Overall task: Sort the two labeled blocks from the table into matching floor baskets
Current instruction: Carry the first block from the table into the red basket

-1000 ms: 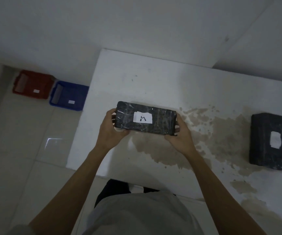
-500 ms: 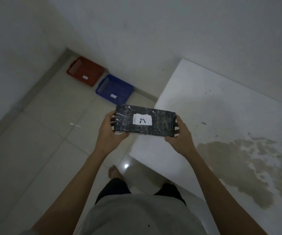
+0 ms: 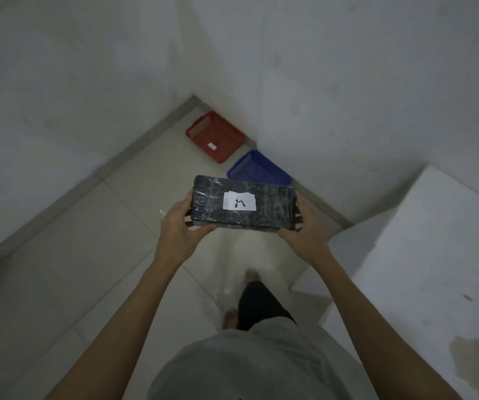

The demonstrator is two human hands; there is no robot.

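Note:
A black wrapped block (image 3: 272, 210) with a white label marked "A" is held level at chest height over the floor. My left hand (image 3: 179, 226) grips its left end and my right hand (image 3: 304, 230) grips its right end. Beyond the block, a red basket (image 3: 218, 137) with a small white label stands in the corner of the room. A blue basket (image 3: 257, 168) stands right beside it along the wall, its near part hidden behind the block. The second block is out of view.
The white table (image 3: 422, 255) fills the right side, its corner close to my right forearm, with a brown stain at its near edge. Grey walls meet in the corner behind the baskets. Pale floor tiles lie between me and the baskets.
The view has swung left, away from the table. The block stays in both hands, now over the floor facing the baskets, which appear closer and more central. The second block has left the view.

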